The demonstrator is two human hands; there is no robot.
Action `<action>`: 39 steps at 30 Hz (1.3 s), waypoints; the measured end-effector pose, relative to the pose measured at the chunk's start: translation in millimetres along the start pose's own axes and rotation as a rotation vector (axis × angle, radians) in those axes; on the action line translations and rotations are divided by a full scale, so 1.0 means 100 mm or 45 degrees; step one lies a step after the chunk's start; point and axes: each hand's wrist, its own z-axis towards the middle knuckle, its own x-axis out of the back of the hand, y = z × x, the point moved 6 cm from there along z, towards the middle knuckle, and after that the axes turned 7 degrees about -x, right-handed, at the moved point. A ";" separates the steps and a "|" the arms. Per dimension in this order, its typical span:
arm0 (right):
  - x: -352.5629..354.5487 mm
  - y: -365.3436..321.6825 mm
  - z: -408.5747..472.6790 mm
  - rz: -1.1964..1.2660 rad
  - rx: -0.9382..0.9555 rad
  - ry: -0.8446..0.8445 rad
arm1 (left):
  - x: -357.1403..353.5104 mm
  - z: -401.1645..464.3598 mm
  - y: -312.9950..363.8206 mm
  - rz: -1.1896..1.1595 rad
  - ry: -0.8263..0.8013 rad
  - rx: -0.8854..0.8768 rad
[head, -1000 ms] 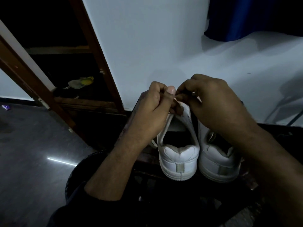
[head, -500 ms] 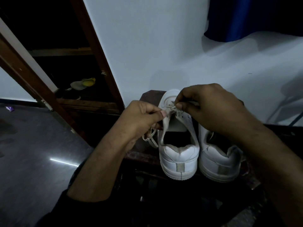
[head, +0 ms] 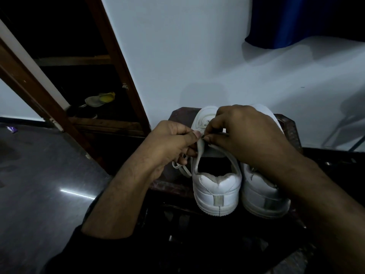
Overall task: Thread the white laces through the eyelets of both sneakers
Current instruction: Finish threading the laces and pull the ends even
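Observation:
Two white sneakers stand side by side on a dark wooden stool (head: 178, 115), heels toward me. Over the left sneaker (head: 216, 191), my left hand (head: 169, 143) grips the top left edge of the upper. Fingertip to fingertip with it, my right hand (head: 243, 131) pinches a white lace end at that same edge. A loop of white lace (head: 182, 169) hangs beside the shoe under my left hand. My right forearm covers much of the right sneaker (head: 262, 196). The eyelets are hidden by my fingers.
A white wall (head: 187, 56) rises right behind the stool. A brown door frame (head: 118, 66) leans at the left, with a dark shelf holding a yellow and grey item (head: 100, 98). Glossy dark floor (head: 39, 184) lies at the left; blue cloth (head: 286, 20) hangs top right.
Both hands have come lower, from above the shoe down to its upper edge. My left hand moved back toward the right hand, and the fingertips now meet at the lace.

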 end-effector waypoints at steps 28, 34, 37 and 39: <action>0.16 0.13 -0.01 0.371 -0.125 -0.068 | 0.10 0.05 0.08 0.802 -0.142 -0.497; 0.08 0.10 0.00 0.171 -0.081 -0.106 | 0.20 0.03 0.27 -0.669 0.187 -0.401; 0.08 0.08 0.00 0.112 -0.044 -0.080 | 0.24 0.04 0.23 -1.069 0.291 -0.218; 0.07 0.05 -0.01 0.094 0.003 -0.049 | 0.37 0.07 0.17 -0.677 0.418 -0.258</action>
